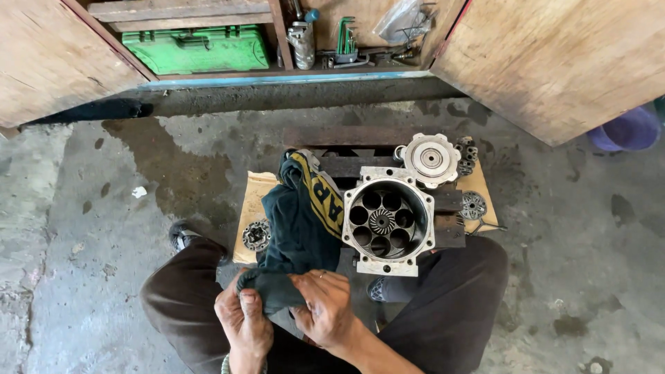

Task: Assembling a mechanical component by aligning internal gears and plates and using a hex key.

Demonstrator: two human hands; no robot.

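Both hands meet low in the head view, between my knees. My left hand (244, 320) and my right hand (325, 307) are closed on one end of a dark green cloth (299, 221) with a yellow band. The cloth trails up onto a small wooden stand (367, 165). Right of the cloth sits a square metal pump housing (388, 219) with a round bore, several holes and a toothed centre. Whether anything is wrapped inside the cloth is hidden.
A round metal cover plate (431, 159) and small toothed parts (474, 205) lie on cardboard (253, 201) by the housing; another round part (257, 235) lies left. Behind, an open wooden cabinet holds a green toolbox (197, 48) and hex keys (346, 38). The floor is stained concrete.
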